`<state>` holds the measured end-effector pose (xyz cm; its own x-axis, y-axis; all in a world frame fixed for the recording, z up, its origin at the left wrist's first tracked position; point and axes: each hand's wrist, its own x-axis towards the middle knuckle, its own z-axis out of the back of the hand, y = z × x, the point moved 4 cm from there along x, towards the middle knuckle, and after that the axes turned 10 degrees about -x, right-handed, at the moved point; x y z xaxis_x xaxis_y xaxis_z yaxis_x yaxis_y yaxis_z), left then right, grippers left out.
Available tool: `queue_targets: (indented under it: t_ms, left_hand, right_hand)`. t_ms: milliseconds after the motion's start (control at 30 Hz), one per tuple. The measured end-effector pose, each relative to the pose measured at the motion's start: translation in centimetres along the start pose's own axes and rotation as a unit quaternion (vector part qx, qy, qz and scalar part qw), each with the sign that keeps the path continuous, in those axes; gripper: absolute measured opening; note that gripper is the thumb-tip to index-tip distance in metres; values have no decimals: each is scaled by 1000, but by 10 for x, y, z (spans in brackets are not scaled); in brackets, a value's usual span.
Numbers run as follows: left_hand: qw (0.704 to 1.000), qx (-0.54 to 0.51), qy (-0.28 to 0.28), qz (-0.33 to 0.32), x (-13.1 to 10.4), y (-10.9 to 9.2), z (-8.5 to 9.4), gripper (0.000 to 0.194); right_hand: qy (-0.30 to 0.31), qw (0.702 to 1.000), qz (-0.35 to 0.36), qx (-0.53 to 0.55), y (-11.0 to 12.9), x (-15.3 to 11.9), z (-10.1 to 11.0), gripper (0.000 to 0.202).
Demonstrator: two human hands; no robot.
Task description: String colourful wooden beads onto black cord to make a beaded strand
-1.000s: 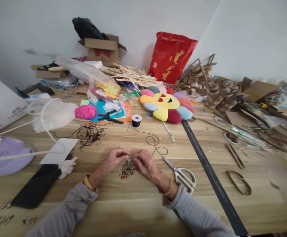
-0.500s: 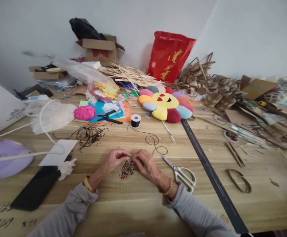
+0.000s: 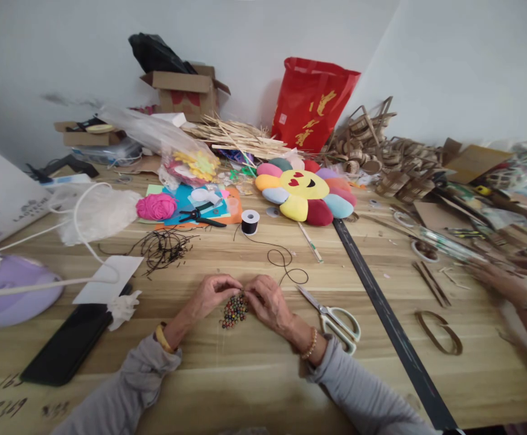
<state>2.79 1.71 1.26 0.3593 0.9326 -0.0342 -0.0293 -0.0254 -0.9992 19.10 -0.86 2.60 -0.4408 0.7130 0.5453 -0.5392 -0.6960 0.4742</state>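
Observation:
My left hand [image 3: 215,293] and my right hand [image 3: 270,302] meet fingertip to fingertip just above a small heap of multicoloured beads [image 3: 233,312]. Both are closed in a pinch. A thin black cord [image 3: 294,279] loops over from a white-ended spool [image 3: 250,222] and disappears under my right hand, which appears to grip it. What my left fingers pinch is too small to make out. White-handled scissors [image 3: 333,320] lie partly open to the right of my right hand.
A black strip [image 3: 390,326] crosses the table on the right. Another person's hand [image 3: 501,281] rests near the right edge. A black phone [image 3: 64,347], cut black cords [image 3: 166,244], pink yarn [image 3: 156,207] and pliers [image 3: 202,216] lie leftward; a flower cushion [image 3: 306,187] sits behind.
Another person's hands and forearm have come into view at the right edge. My own two hands stay pinched together over the beads, almost unmoved.

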Motion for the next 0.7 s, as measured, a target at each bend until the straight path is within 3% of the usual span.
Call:
queue_targets:
  t_ms: [467,700]
  left_hand:
    - [999,-51,-3,11,0,7,-2,25]
    - [1000,-26,2,10,0,4,-3,25]
  right_hand:
    - [-7,999,11,34,0,-3,-1,7]
    - [1,999,23,35,2,-1,1,10]
